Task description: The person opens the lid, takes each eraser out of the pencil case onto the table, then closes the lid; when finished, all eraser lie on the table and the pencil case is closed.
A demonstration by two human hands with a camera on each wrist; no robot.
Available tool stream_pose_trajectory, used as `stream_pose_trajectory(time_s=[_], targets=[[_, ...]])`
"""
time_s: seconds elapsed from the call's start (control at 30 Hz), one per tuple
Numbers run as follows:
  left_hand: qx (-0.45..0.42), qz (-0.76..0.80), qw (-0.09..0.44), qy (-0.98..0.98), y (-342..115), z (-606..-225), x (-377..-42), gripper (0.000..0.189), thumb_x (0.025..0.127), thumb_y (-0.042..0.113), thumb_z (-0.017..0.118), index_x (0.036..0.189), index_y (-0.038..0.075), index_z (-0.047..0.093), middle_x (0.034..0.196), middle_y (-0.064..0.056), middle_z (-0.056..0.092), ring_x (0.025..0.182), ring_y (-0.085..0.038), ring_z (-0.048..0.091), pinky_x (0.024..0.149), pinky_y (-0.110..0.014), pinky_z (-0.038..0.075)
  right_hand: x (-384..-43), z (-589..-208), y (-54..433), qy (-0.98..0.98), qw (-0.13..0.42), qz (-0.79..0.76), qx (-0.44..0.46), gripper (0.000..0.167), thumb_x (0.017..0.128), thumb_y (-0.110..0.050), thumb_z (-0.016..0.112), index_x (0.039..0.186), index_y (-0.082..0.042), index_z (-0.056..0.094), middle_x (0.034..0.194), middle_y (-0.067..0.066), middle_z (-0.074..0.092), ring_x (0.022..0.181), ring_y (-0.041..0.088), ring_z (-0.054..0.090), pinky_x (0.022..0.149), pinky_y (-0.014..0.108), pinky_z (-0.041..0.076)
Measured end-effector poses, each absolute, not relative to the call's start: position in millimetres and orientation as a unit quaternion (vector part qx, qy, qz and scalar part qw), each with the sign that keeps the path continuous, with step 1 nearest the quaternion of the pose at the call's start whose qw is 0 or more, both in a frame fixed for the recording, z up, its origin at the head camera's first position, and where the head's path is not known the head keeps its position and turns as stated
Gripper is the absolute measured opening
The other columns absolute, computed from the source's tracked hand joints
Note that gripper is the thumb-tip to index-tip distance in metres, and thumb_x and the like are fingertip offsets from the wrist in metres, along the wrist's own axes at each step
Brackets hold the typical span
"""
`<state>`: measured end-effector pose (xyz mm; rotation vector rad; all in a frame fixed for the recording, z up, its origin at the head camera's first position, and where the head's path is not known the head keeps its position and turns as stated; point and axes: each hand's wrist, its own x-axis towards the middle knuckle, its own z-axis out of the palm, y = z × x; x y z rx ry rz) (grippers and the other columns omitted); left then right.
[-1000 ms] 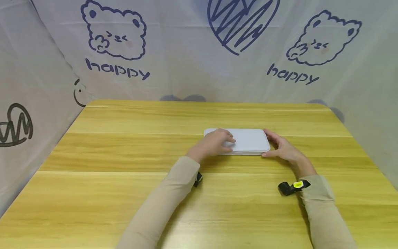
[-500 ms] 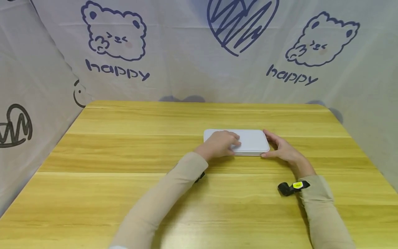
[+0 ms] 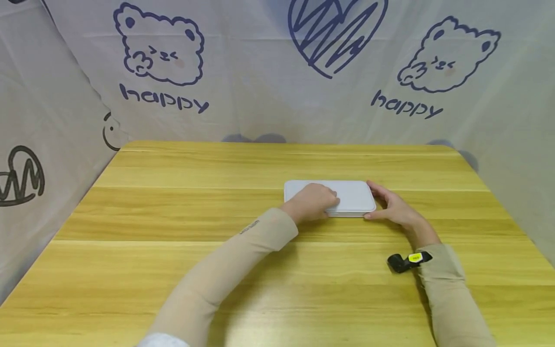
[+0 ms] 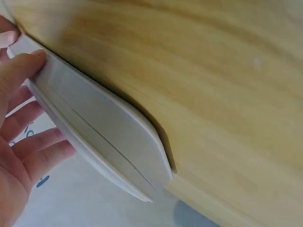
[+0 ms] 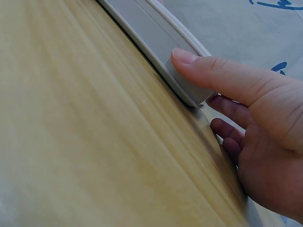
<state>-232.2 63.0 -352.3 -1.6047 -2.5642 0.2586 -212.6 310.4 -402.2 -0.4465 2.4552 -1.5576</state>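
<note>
A flat white rectangular case (image 3: 353, 195) with rounded corners lies on the table. Along its side face (image 4: 102, 118) runs a thin seam. My left hand (image 3: 311, 201) is over the front of the case; in the left wrist view its thumb (image 4: 28, 65) presses the side while the bent fingers (image 4: 40, 142) rest on the top. Around the right end, my right hand (image 3: 396, 208) grips the case. Its thumb (image 5: 203, 66) lies against the front side, and the other fingers reach round the end, partly hidden behind it.
The wood-grain table (image 3: 173, 212) extends to all sides of the case. White cloth (image 3: 247, 72) with drawn bears and a heart hangs behind the table's far edge. A black wrist camera (image 3: 403, 261) sits at the right cuff.
My left hand has slid rightward along the case, from its left part toward the middle, and its forearm has turned. My right hand and the case have hardly moved.
</note>
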Motion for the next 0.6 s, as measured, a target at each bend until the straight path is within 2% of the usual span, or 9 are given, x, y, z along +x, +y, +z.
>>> stream_pose_trajectory(time_s=[0.17,0.37,0.47,0.6], targets=[[-0.542,0.101,0.047,-0.833,66.0,-352.0,-232.9,0.019,0.079,0.025,0.064,0.09,0.01,0.063,0.084,0.001,0.06,0.074,-0.013,0.056,0.07,-0.026,0.046,-212.0,-401.3,308.8,0.825,0.101,-0.537,-0.144,0.088,0.072,0.004,0.07,0.14,0.006,0.013,0.13,0.028,0.031,0.118,0.03,0.027,0.102,0.047,0.012],[-0.56,0.101,0.046,-0.821,68.1,-351.8,-233.9,0.014,0.077,0.022,0.064,0.085,0.009,0.064,0.08,0.0,0.06,0.069,-0.013,0.053,0.067,-0.026,0.046,-211.3,-400.9,308.6,0.824,0.101,-0.539,-0.141,0.088,0.072,0.004,0.07,0.14,0.006,0.013,0.131,0.027,0.031,0.12,0.032,0.025,0.103,0.048,0.011],[-0.57,0.101,0.043,-0.814,69.3,-352.0,-234.2,0.009,0.077,0.018,0.064,0.081,0.01,0.063,0.079,0.0,0.06,0.068,-0.013,0.052,0.067,-0.026,0.045,-211.9,-401.9,309.4,0.828,0.101,-0.534,-0.142,0.088,0.073,0.003,0.07,0.14,0.005,0.013,0.132,0.026,0.03,0.119,0.028,0.028,0.103,0.042,0.015],[-0.579,0.106,0.038,-0.807,70.5,-351.6,-233.9,0.004,0.077,0.015,0.063,0.078,0.011,0.062,0.078,0.001,0.06,0.066,-0.012,0.049,0.066,-0.025,0.045,-212.9,-403.6,310.3,0.829,0.099,-0.532,-0.144,0.087,0.073,0.003,0.07,0.14,0.005,0.014,0.133,0.025,0.03,0.115,0.019,0.031,0.099,0.024,0.021]])
